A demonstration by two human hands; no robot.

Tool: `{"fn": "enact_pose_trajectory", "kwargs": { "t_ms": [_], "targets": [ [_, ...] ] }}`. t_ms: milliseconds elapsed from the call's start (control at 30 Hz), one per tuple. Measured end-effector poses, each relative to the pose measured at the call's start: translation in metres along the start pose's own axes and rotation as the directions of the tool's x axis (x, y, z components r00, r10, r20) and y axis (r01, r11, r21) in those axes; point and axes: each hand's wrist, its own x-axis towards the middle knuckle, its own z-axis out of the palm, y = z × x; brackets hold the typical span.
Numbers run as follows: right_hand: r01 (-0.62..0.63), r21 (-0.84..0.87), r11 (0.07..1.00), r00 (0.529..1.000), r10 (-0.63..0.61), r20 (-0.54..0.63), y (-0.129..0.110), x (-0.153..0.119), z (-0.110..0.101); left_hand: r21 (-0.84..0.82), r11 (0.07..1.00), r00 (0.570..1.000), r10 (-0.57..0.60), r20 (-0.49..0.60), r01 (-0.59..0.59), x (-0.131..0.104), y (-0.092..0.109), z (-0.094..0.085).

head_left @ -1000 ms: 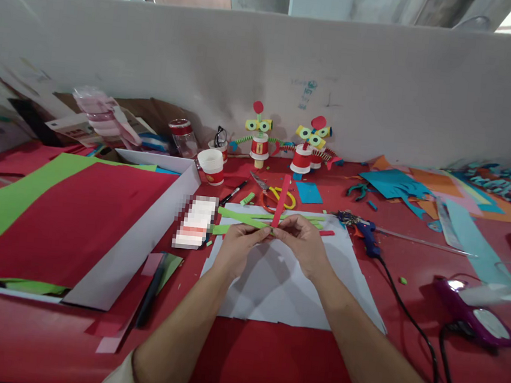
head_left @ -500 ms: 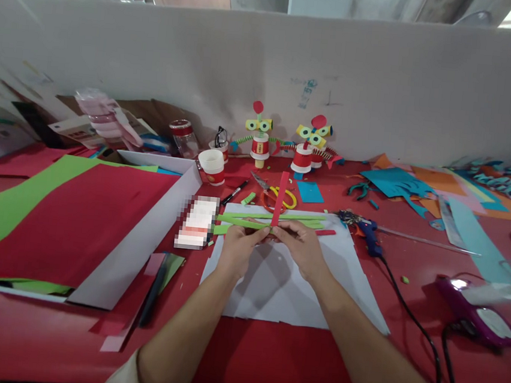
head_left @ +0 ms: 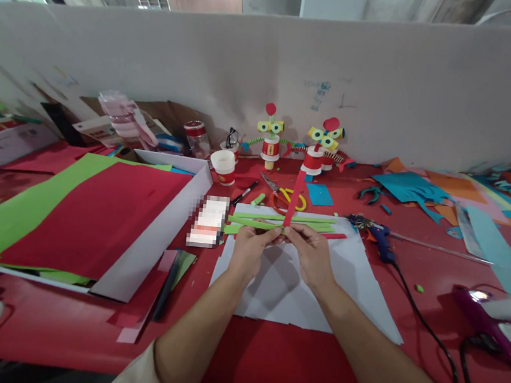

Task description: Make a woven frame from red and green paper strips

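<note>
My left hand (head_left: 250,248) and my right hand (head_left: 311,254) meet over the white paper, thumbs and fingers pinched close together. Between them is the join of a red paper strip (head_left: 296,196) and a green paper strip (head_left: 246,221). The red one stands up and away from me; the green one runs out to the left past my left hand. My fingertips hide most of the join. Behind my hands, more green strips (head_left: 325,221) and another red strip (head_left: 336,236) lie on the white paper (head_left: 282,290).
Scissors (head_left: 299,199), a pen (head_left: 245,192) and paper cups (head_left: 224,167) lie beyond the paper. Cup figures (head_left: 270,149) stand by the partition. A glue gun (head_left: 381,243) with a trailing cord is at right. A box (head_left: 139,270) of coloured sheets and a utility knife (head_left: 167,288) are at left.
The whole view has swung a little to the left, so things appear farther right. My hands keep their pinch, and the red strip's upper end leans slightly more to the right.
</note>
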Motion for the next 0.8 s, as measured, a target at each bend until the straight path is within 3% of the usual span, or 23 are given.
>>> {"fn": "enact_pose_trajectory", "kwargs": {
  "t_ms": [167, 300, 400, 633, 800],
  "targets": [
    [-0.037, 0.056, 0.998, 0.999, 0.038, -0.017, 0.001, -0.002, 0.002, 0.051, 0.998, 0.999, 0.022, -0.035, -0.020, 0.003, -0.004, -0.004],
    [-0.153, 0.150, 0.977, 0.987, 0.142, 0.079, -0.004, 0.000, 0.000, 0.078, 0.997, 0.998, 0.034, -0.059, -0.030, 0.005, -0.004, -0.004],
    [-0.199, 0.110, 0.974, 0.972, 0.182, 0.148, -0.008, 0.001, -0.002, 0.098, 0.994, 0.997, 0.047, -0.062, -0.041, 0.004, -0.001, -0.004],
    [-0.131, -0.045, 0.990, 0.957, 0.138, 0.254, -0.010, 0.000, -0.004, 0.117, 0.993, 0.996, 0.025, -0.085, -0.015, 0.002, 0.002, -0.004],
    [-0.140, -0.029, 0.990, 0.974, 0.143, 0.178, -0.006, -0.003, -0.002, 0.012, 0.999, 0.991, -0.039, -0.128, 0.041, 0.002, 0.001, -0.003]
  ]
}}
